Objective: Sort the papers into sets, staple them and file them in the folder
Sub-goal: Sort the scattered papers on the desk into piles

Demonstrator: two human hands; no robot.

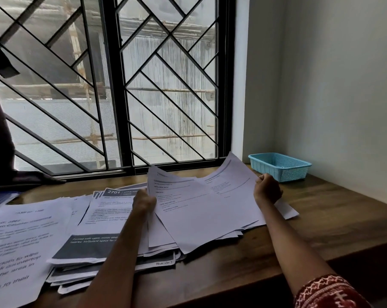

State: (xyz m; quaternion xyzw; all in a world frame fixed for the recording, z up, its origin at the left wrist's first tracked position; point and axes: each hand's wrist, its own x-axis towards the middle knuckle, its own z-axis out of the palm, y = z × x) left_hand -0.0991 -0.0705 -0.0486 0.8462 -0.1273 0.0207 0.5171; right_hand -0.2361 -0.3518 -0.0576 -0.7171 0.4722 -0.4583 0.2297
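Two grips, our left hand and right hand pinching paper sheaf edges, raised off surface, blue basket near.

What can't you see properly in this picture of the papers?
Head view only:
- Small print on the held sheets: too small and blurred to read.
- Fingertips of the left hand and right hand: hidden behind the paper.
- Lower sheets of the stack: covered by upper sheets.
- Large-print page: cut off by the left edge.
- Blue basket: inside hidden by its wall.
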